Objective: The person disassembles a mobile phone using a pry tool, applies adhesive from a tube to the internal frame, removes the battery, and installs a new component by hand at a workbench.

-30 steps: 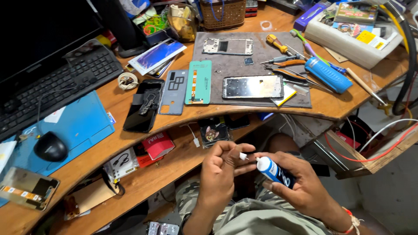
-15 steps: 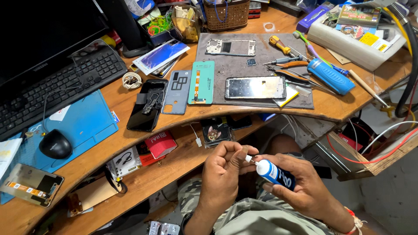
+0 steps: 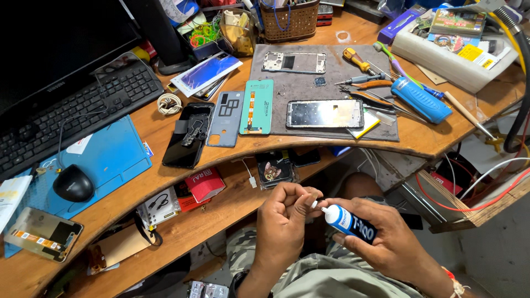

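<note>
The right hand [image 3: 386, 243] was wrapped around a small black-and-blue plastic glue tube [image 3: 349, 222], its grip closed on the body so the white nozzle pointed left. The left hand [image 3: 284, 223] pinched that nozzle's tip between thumb and forefinger, a narrow grip, likely on the cap. Both hands hovered low over the lap, below the curved wooden surface [image 3: 419, 140], where a disassembled phone with its glass screen [image 3: 324, 113] lay on a grey work mat [image 3: 309, 83].

Opened phone [image 3: 324, 114], screwdrivers [image 3: 358, 59], keyboard [image 3: 72, 113], mouse [image 3: 73, 183]
</note>
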